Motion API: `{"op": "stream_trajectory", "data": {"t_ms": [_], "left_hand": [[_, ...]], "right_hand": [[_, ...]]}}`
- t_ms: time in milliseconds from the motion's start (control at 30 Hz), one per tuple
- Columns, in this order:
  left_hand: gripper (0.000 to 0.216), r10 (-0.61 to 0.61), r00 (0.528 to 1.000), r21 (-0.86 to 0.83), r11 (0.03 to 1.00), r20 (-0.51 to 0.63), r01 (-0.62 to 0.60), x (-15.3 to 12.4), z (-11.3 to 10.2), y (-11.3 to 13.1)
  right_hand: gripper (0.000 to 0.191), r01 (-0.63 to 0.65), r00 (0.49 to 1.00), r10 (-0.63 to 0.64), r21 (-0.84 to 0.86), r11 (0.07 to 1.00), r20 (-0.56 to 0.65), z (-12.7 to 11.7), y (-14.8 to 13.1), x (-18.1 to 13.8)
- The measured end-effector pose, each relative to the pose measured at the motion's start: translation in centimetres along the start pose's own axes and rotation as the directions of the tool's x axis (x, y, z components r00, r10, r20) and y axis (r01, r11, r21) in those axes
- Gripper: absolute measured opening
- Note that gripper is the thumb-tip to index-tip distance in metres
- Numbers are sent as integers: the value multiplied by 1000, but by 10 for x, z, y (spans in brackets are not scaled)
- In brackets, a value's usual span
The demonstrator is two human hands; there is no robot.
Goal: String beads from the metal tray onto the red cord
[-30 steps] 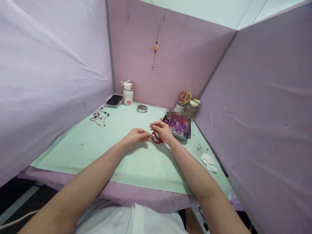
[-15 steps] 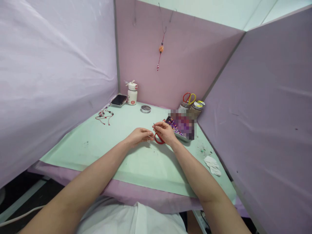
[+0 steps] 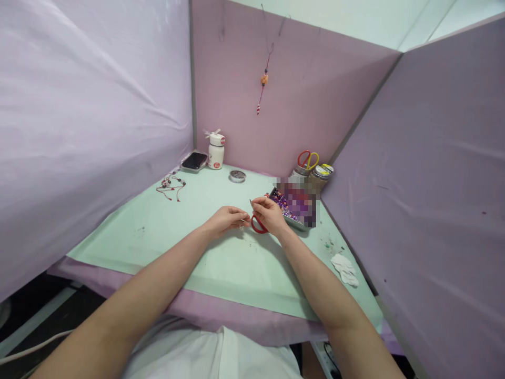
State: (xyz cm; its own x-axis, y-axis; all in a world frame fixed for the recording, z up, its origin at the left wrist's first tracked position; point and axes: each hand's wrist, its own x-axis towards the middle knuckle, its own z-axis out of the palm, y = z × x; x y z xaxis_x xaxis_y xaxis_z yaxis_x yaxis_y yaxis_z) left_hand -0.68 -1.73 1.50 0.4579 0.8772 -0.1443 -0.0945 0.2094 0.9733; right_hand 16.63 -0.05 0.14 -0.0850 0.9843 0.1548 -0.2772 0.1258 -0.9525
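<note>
My right hand is closed round a pair of red-handled scissors, whose blades point up and to the left. My left hand rests on the green table top just left of the scissors. Its fingertips are pinched together on something too small to make out, close to the blades. Both hands meet near the middle of the table, beside a metal tray of purple beads.
Beaded red cords lie at the left. A phone, a white bottle and a small round tin stand at the back. Jars with scissors fill the right corner. A white cloth lies at the right. A beaded charm hangs on the wall.
The hands have hardly moved; my left fingertips have drawn slightly closer to the scissors. The view has shifted a little to the left.
</note>
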Motion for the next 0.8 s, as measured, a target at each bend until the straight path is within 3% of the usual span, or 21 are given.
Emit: {"op": "stream_trajectory", "data": {"t_ms": [467, 800], "left_hand": [[31, -3, 1000, 6, 1000, -10, 3, -2, 1, 2], [32, 7, 1000, 15, 1000, -16, -7, -2, 2, 1]], "right_hand": [[29, 12, 1000, -12, -55, 998, 7, 0, 1, 0], [22, 37, 998, -32, -86, 996, 55, 0, 2, -1]]}}
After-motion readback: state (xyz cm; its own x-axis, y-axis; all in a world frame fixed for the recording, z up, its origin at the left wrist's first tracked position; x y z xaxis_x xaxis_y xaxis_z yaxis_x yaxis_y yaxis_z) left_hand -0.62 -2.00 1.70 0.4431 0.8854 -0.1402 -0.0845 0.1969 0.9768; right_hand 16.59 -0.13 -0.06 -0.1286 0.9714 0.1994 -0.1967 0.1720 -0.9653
